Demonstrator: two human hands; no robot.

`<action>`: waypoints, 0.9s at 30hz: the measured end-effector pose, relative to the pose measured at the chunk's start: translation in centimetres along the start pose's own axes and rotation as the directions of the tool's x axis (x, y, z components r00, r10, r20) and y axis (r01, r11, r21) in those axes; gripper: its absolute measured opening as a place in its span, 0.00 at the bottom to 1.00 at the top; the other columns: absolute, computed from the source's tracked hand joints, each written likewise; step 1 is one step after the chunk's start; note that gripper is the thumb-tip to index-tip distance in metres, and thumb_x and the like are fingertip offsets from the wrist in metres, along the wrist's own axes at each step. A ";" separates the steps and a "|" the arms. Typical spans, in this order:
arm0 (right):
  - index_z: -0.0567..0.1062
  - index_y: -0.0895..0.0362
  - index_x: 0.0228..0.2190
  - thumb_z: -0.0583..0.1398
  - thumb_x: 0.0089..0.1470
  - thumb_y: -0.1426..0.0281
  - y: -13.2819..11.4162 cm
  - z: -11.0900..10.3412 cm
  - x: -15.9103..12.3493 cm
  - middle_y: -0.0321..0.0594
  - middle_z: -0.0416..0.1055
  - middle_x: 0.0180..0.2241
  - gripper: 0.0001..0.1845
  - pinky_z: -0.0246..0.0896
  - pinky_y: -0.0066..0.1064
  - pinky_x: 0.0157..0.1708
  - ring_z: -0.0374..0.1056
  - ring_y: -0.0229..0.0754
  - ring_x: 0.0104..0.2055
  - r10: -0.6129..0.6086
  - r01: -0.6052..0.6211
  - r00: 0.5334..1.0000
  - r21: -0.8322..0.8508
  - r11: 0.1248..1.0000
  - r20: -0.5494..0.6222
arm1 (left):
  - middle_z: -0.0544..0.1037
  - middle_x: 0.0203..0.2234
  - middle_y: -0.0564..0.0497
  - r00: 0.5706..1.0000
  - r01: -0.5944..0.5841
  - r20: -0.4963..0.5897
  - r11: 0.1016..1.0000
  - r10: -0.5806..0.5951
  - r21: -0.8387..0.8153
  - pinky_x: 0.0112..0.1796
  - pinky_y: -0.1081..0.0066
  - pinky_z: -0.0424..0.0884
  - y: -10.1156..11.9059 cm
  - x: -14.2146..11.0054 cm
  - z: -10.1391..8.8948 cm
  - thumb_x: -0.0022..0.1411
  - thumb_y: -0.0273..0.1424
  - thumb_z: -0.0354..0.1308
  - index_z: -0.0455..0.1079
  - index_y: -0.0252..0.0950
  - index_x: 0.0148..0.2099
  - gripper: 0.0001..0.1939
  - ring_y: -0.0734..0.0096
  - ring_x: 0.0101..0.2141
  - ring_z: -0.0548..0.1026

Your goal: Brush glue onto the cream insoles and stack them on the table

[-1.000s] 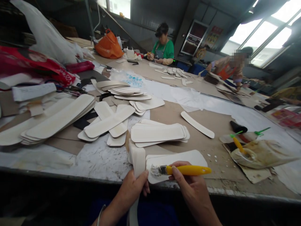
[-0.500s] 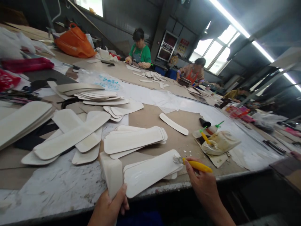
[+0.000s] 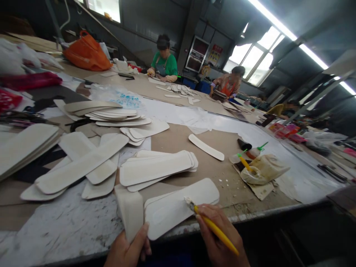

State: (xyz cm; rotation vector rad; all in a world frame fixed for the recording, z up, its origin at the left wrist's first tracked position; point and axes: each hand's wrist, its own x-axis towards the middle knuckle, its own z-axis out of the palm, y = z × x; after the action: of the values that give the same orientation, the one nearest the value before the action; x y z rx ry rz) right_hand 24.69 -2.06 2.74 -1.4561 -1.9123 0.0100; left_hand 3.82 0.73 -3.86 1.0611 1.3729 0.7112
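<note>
At lower centre, our right hand [image 3: 228, 230] closes around the yellow brush [image 3: 217, 230], bristles at the white panel [image 3: 178, 208]; beside it, our left hand [image 3: 124, 249] pinches some pale strips [image 3: 131, 213]. Heavy brushing could skew the loosely stacked panel; stray bristles could smear the strips.

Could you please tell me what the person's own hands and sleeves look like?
The left hand and the right hand are both bare, with no gloves. No sleeve or cuff shows on either before the picture's lower edge cuts them off.
</note>
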 end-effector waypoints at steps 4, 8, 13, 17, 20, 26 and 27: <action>0.71 0.53 0.36 0.56 0.51 0.74 -2.6 1.2 0.7 0.42 0.73 0.34 0.09 0.68 0.37 0.39 0.69 0.45 0.38 0.179 -0.180 0.983 0.248 0.952 0.026 | 0.71 0.12 0.50 1.000 -0.019 0.017 1.000 0.019 -0.010 0.24 0.70 0.63 0.6 -0.3 -0.1 0.54 0.48 0.47 0.64 0.38 0.16 0.24 0.68 0.17 0.68; 0.72 0.55 0.34 0.56 0.51 0.73 -3.8 3.0 0.8 0.42 0.73 0.32 0.07 0.68 0.33 0.36 0.69 0.44 0.36 0.246 -0.264 0.964 0.406 0.875 0.097 | 0.71 0.13 0.50 0.998 -0.019 0.053 1.000 0.019 -0.003 0.25 0.70 0.64 1.2 -0.6 -0.2 0.55 0.47 0.46 0.64 0.37 0.18 0.23 0.67 0.18 0.69; 0.71 0.56 0.33 0.55 0.53 0.74 -1.9 2.6 0.7 0.41 0.72 0.31 0.06 0.67 0.32 0.38 0.69 0.41 0.36 0.192 -0.197 0.980 0.219 0.956 0.043 | 0.71 0.12 0.50 1.000 -0.010 0.021 0.999 0.009 0.037 0.25 0.70 0.64 0.8 -0.4 -0.3 0.53 0.49 0.47 0.65 0.37 0.17 0.24 0.68 0.17 0.68; 0.71 0.56 0.33 0.55 0.53 0.72 2.0 -0.1 0.8 0.41 0.71 0.31 0.05 0.67 0.34 0.38 0.69 0.42 0.35 0.154 -0.160 0.984 -0.060 0.985 -0.093 | 0.72 0.12 0.50 1.000 0.009 0.009 0.999 -0.009 0.042 0.25 0.70 0.63 0.6 -0.4 -0.3 0.52 0.50 0.47 0.65 0.37 0.16 0.25 0.67 0.17 0.68; 0.70 0.57 0.34 0.55 0.53 0.71 4.5 -1.9 0.6 0.42 0.71 0.32 0.06 0.67 0.35 0.40 0.69 0.41 0.36 0.112 -0.135 0.985 -0.188 0.973 -0.129 | 0.72 0.12 0.50 0.999 0.022 -0.035 1.000 -0.022 0.012 0.25 0.69 0.63 0.9 -0.5 -0.2 0.51 0.50 0.48 0.65 0.37 0.15 0.25 0.67 0.17 0.67; 0.69 0.57 0.36 0.55 0.54 0.71 5.3 -3.3 0.9 0.43 0.70 0.34 0.06 0.63 0.36 0.43 0.68 0.42 0.37 0.050 -0.090 0.989 -0.286 0.954 -0.142 | 0.71 0.11 0.49 1.000 0.009 -0.029 0.999 -0.007 0.041 0.24 0.69 0.63 1.2 0.1 -0.3 0.50 0.50 0.48 0.64 0.37 0.14 0.24 0.67 0.16 0.67; 0.69 0.57 0.35 0.55 0.54 0.70 4.9 -3.4 1.0 0.43 0.70 0.33 0.06 0.63 0.36 0.43 0.68 0.42 0.37 0.042 -0.086 0.988 -0.292 0.953 -0.151 | 0.70 0.11 0.49 1.000 0.001 -0.021 0.999 0.000 0.048 0.24 0.69 0.62 1.3 0.2 -0.4 0.51 0.50 0.48 0.64 0.38 0.14 0.25 0.67 0.16 0.67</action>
State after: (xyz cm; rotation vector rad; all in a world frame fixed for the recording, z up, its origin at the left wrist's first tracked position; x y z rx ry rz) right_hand 30.53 -0.79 3.77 -1.6675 -1.8042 -0.3588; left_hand 3.70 1.46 -2.77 1.0944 1.4142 0.6934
